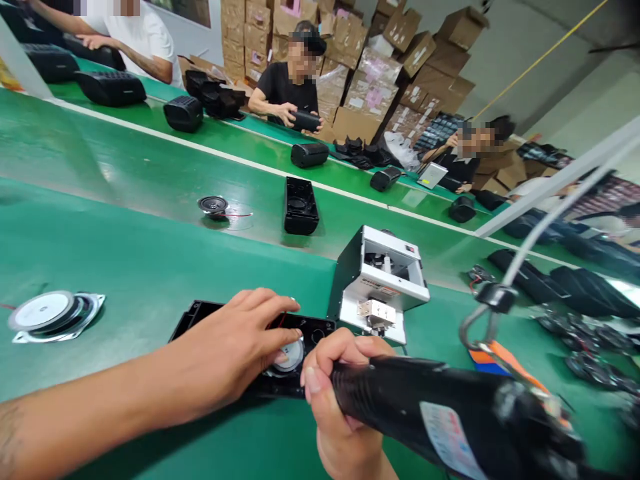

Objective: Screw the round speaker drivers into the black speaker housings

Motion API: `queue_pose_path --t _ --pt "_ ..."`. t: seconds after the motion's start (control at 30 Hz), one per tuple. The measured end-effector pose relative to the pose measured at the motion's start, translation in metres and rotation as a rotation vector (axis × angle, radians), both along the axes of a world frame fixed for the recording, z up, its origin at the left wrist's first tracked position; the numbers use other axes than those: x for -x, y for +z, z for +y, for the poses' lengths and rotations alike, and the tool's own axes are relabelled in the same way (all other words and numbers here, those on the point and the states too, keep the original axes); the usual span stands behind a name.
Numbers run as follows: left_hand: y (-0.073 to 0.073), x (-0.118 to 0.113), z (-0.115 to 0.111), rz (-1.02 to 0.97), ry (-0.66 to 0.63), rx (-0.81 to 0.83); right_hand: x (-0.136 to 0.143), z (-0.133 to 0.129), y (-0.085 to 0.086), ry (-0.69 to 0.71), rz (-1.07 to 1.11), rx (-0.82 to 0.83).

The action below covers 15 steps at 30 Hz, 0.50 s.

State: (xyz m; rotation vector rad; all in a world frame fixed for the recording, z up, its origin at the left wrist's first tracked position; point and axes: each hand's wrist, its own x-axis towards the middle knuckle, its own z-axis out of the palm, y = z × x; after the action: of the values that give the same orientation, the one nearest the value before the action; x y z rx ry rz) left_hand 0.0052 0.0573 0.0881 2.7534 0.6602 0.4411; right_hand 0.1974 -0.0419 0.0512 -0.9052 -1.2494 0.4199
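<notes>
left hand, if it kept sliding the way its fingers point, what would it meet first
The left hand lies on the black housing, fingers pointing right. Straight on, it would probably first meet the white screw feeder past the housing's far end, though depth is hard to judge. The right hand with the screwdriver sits nearer the camera.

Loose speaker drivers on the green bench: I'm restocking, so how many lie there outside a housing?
2. One silver-coned driver lies at the near left edge; one small black driver with a red wire lies farther back, left of the open black housing. Others may be hidden.
</notes>
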Motion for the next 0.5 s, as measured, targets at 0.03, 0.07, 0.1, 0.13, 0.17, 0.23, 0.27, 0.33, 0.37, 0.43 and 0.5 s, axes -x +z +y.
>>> queue_pose_path --t 0.03,0.07,0.1,0.13,0.17,0.23,0.27,0.33,0.37,0.43,0.5 --pt "0.001 -0.003 0.010 0.024 0.003 0.004 0.000 0.000 -0.002 -0.010 -0.010 0.015" --pt "0.001 -0.006 0.019 0.048 0.000 0.024 0.000 -0.001 -0.003 -0.019 -0.024 0.017" --pt "0.000 -0.009 0.029 0.068 -0.008 0.052 0.000 0.000 -0.004 -0.025 -0.038 0.006" --pt "-0.001 -0.013 0.037 0.084 -0.026 0.081 -0.001 0.001 -0.002 -0.033 -0.044 -0.016" --pt "-0.003 -0.016 0.045 0.094 -0.049 0.102 -0.002 0.002 0.001 -0.047 -0.033 -0.043" --pt "-0.007 -0.018 0.057 0.098 -0.082 0.105 -0.007 0.004 0.015 -0.095 0.045 -0.118" --pt "-0.008 -0.018 0.060 0.096 -0.088 0.101 -0.012 0.005 0.025 -0.130 0.099 -0.166" --pt "-0.012 -0.013 0.061 0.092 -0.065 0.085 -0.027 0.007 0.046 -0.217 0.176 -0.270" --pt "-0.013 -0.008 0.060 0.088 -0.032 0.073 -0.036 0.008 0.055 -0.261 0.168 -0.299" --pt "-0.015 0.002 0.053 0.069 0.062 0.064 -0.056 0.012 0.065 -0.342 0.088 -0.324" --pt "-0.018 0.011 0.043 0.048 0.157 0.083 -0.072 0.016 0.067 -0.367 0.011 -0.311"
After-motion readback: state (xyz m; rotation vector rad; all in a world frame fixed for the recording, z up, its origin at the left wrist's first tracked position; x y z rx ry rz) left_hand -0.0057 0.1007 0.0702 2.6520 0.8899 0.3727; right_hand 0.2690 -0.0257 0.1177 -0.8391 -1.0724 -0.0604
